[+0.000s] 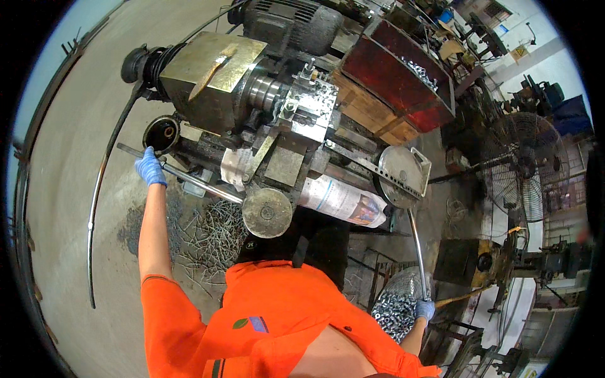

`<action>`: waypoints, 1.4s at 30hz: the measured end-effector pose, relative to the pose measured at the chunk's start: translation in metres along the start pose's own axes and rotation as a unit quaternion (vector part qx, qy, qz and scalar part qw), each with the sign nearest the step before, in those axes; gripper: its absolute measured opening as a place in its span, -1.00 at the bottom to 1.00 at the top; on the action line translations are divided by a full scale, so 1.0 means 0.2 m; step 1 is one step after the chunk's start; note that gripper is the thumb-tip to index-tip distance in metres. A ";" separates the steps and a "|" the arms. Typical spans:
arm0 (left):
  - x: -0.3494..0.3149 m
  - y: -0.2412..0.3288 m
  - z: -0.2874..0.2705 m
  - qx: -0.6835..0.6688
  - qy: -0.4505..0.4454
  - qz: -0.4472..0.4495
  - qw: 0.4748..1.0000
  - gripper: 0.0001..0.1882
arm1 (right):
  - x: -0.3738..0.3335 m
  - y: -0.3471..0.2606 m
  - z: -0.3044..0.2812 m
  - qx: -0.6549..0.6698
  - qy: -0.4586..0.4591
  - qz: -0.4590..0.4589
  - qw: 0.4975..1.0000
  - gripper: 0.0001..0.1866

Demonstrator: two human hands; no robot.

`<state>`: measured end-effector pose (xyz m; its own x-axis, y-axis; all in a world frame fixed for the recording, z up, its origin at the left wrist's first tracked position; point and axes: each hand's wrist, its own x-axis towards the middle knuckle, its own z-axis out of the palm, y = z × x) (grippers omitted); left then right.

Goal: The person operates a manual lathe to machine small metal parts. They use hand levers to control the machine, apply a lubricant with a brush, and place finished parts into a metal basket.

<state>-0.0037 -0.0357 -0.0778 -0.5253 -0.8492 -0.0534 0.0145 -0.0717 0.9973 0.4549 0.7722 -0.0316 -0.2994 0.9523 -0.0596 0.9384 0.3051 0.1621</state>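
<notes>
My left hand (150,168), in a blue glove, is closed around a long metal lever (205,185) that runs to a round metal disc (268,213) at the front of a lathe-like machine. On the right, my gloved right hand (425,309) grips the lower end of another steel lever (416,242), which hangs from a larger round plate (398,165). Between them sits the machine's shiny metal tool block (309,107), close against the spindle (266,93). A wooden-handled tool (205,82) lies on the headstock (189,62).
A clear bag of small metal parts (396,315) stands beside my right hand. Metal shavings (214,236) cover the floor below the left lever. A red bin (397,69) rests on a wooden crate (362,104); a large fan (526,167) stands right. A dark pot (151,140) is near my left hand.
</notes>
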 end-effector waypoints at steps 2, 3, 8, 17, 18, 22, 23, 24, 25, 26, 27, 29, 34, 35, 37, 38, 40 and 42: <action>0.00 0.00 0.00 -0.016 -0.004 -0.018 1.000 -0.83 | 0.00 0.02 0.01 0.002 0.004 -0.006 1.000 -0.60; 0.00 0.00 0.00 -0.023 -0.005 -0.026 0.999 -0.83 | -0.01 0.02 0.01 0.006 0.006 -0.012 1.000 -0.60; -0.01 0.02 0.00 -0.015 -0.007 -0.007 1.000 -0.83 | 0.00 0.02 0.03 0.018 0.008 -0.020 1.000 -0.59; -0.01 0.02 0.00 -0.026 -0.004 -0.023 0.999 -0.82 | 0.04 0.10 0.12 0.084 0.052 -0.064 0.993 -0.56; -0.01 0.02 0.00 -0.025 -0.010 -0.020 0.999 -0.82 | 0.03 0.11 0.13 0.064 0.033 -0.049 0.996 -0.52; -0.02 0.02 0.02 -0.036 -0.017 -0.020 0.999 -0.80 | 0.13 0.21 0.21 -0.026 0.000 -0.022 0.999 -0.43; -0.01 0.02 0.00 -0.042 -0.024 -0.010 0.999 -0.79 | 0.08 0.13 0.16 -0.067 -0.030 -0.033 0.997 -0.45; 0.03 -0.02 0.00 -0.048 -0.035 -0.011 0.998 -0.79 | 0.13 0.22 0.25 -0.023 0.057 -0.073 0.995 -0.55; 0.18 -0.16 -0.10 0.009 -0.019 0.056 0.998 -0.78 | 0.24 0.29 0.28 -0.055 0.031 -0.151 0.987 -0.54; 0.15 -0.16 -0.08 -0.002 -0.024 0.034 0.999 -0.78 | 0.17 0.22 0.28 -0.028 0.058 -0.084 0.994 -0.53; 0.09 -0.08 -0.04 -0.014 -0.026 0.011 1.000 -0.78 | 0.10 0.16 0.22 -0.016 0.044 -0.050 0.998 -0.52; 0.08 -0.03 -0.02 -0.039 -0.038 -0.017 0.998 -0.79 | 0.07 0.13 0.17 0.000 0.020 -0.028 0.999 -0.51; 0.07 -0.03 -0.01 -0.060 -0.071 0.003 0.996 -0.81 | 0.04 0.10 0.09 0.003 -0.048 0.005 0.999 -0.46; 0.07 -0.02 -0.02 -0.059 -0.084 0.008 0.995 -0.81 | 0.02 0.09 0.09 0.011 -0.034 0.005 0.999 -0.47; 0.07 -0.01 -0.03 -0.052 -0.065 0.008 0.996 -0.82 | -0.01 0.06 0.08 0.027 -0.007 0.006 1.000 -0.47; 0.07 -0.02 -0.03 -0.050 -0.067 0.007 0.996 -0.82 | 0.00 0.08 0.10 0.036 0.000 -0.004 0.999 -0.47; 0.08 -0.02 -0.03 -0.046 -0.070 0.005 0.996 -0.82 | 0.03 0.13 0.14 0.053 0.012 -0.023 0.998 -0.47; 0.04 0.01 0.00 -0.044 -0.050 -0.003 0.998 -0.83 | 0.02 0.11 0.12 0.046 -0.015 -0.003 0.999 -0.47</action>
<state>-0.0085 -0.0433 -0.0771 -0.6071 -0.7931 -0.0497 0.0829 -0.1254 0.9886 0.4792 0.7827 -0.0522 -0.3012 0.9494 -0.0893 0.9489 0.3077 0.0704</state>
